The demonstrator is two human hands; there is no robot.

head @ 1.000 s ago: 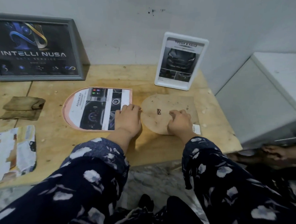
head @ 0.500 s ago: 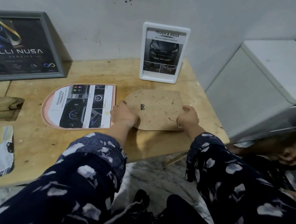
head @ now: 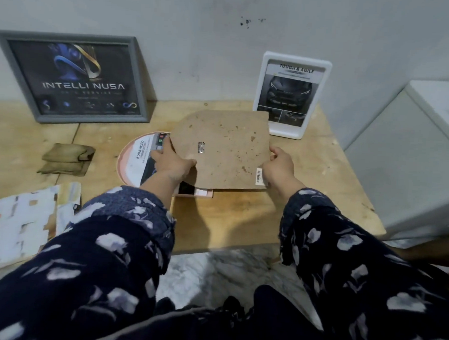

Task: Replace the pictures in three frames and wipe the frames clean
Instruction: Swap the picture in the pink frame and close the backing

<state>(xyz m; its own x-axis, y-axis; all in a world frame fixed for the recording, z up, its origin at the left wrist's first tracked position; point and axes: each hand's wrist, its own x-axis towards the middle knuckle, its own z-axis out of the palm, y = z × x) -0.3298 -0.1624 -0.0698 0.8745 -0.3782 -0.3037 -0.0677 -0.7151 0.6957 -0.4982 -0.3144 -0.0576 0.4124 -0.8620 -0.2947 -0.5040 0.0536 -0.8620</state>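
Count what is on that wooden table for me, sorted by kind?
Picture frames: 3: grey frame, white frame, pink arched frame
Backing board, held by left hand and right hand: 1
Folded cloth: 1
Loose printed sheets: 1 pile
Total: 6

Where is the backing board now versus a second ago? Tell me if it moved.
Yes. The backing board, gripped by the left hand and right hand, has shifted left over the pink frame, which it earlier lay beside, and now covers most of it.

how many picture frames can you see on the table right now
3: a grey frame leaning on the wall at left, a white frame standing at right, a pink arched frame lying flat, partly under the backing board.
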